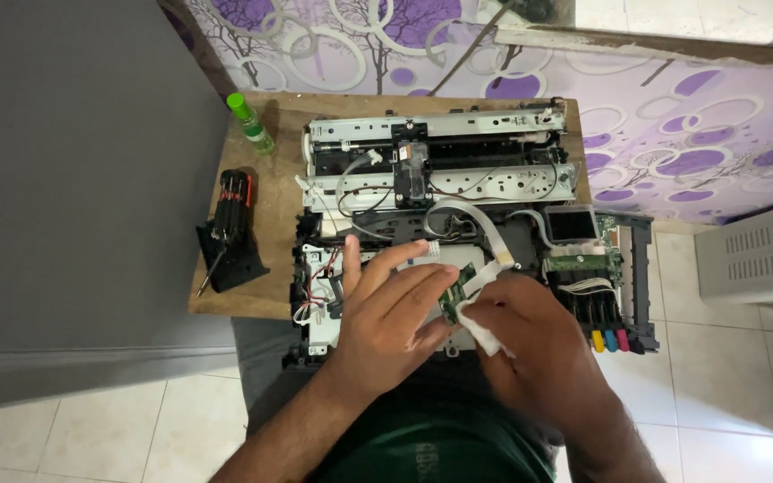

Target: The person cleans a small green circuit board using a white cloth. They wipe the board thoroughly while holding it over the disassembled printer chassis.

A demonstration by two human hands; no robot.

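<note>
Both hands on green circuit board (pixel 458 288); R hand (pixel 530 335) w/ white cloth (pixel 485 333).

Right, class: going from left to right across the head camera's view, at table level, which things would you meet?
Black screwdriver set → green bottle → left hand → small green circuit board → white cloth in the right hand → coloured ink tanks → grey box on the floor.

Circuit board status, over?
Left hand steadies small green circuit board. Right hand presses white wipe on it. Open printer underneath; white ribbon cable close by.
</note>
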